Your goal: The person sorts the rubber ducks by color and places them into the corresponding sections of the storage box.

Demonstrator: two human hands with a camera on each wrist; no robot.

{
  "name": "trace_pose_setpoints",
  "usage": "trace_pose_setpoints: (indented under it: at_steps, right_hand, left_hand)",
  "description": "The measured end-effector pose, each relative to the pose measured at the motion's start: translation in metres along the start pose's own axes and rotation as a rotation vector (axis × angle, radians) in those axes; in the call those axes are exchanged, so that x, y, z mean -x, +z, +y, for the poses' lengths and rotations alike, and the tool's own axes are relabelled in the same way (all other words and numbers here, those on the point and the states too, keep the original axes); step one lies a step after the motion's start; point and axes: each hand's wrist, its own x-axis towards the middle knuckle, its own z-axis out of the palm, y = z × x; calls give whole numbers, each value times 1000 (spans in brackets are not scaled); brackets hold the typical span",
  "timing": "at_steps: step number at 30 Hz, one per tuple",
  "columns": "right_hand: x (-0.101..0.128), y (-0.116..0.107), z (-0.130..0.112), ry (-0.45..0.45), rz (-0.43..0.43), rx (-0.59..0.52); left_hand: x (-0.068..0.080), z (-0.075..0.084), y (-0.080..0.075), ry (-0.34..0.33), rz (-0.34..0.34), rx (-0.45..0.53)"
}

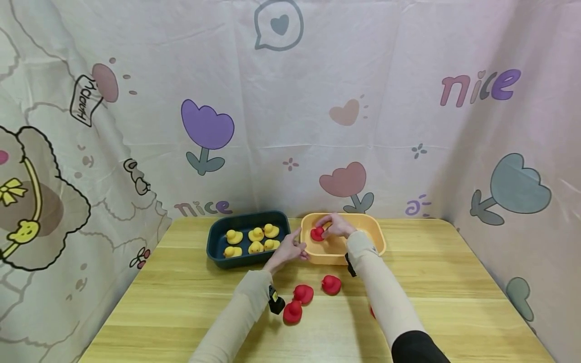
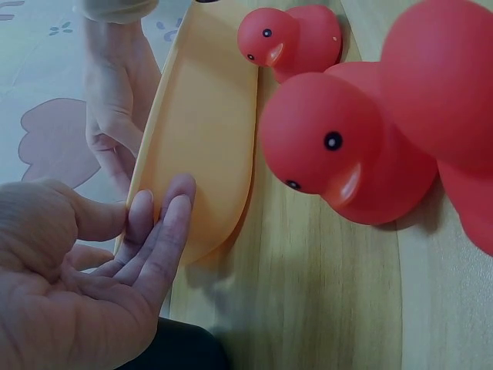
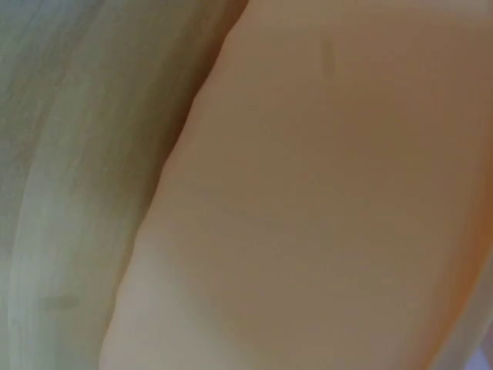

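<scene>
- Holding a red duck (image 1: 316, 233) over the inside of the orange tub (image 1: 374, 241), the right hand (image 1: 335, 225) has its fingers curled round the toy; the duck sits low against the tub's far-left inner corner, and whether it already touches the floor of the tub cannot be told.
- Just left of the orange tub, the left hand (image 1: 288, 249) rests with its fingers (image 2: 166, 223) straight and relaxed against the tub's near-left wall, gripping nothing; it seems to be steadying the tub.
- In front of the orange tub, three more red ducks lie on the tabletop (image 1: 454, 292): one (image 1: 331, 284) nearest the tub, another (image 1: 303, 293) beside it, and a third (image 1: 292, 311) nearer the person. A sliver of red shows behind the right forearm, too hidden to identify.
- Beside the orange tub on its left stands a dark blue tub (image 1: 218, 252) with five yellow ducks (image 1: 255, 234) inside.
- The right wrist view shows only a blurred orange surface, so it adds nothing about the grip.
- Judged from this, the step in hand is placing a red duck into the orange tub; the next move calls for loosening the right fingers once the duck is down and lifting the hand clear of the rim.
</scene>
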Motion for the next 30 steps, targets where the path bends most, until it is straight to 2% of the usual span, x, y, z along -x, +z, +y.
trace_pose_setpoints:
  at_steps: [9, 16, 22, 26, 30]
  right_hand:
    - [-3, 2, 3, 24, 7, -5]
    - [8, -10, 2, -53, -20, 34]
    - [43, -31, -10, -164, -9, 10]
    - [79, -38, -11, -272, 14, 19]
    - [117, -39, -2, -325, 38, -13]
  left_hand:
    - [-6, -2, -2, 0, -8, 8]
    - [-7, -1, -1, 9, -38, 40]
    - [-4, 1, 0, 11, -18, 26]
    - [0, 0, 0, 30, -3, -14]
    - [1, -2, -1, 8, 3, -15]
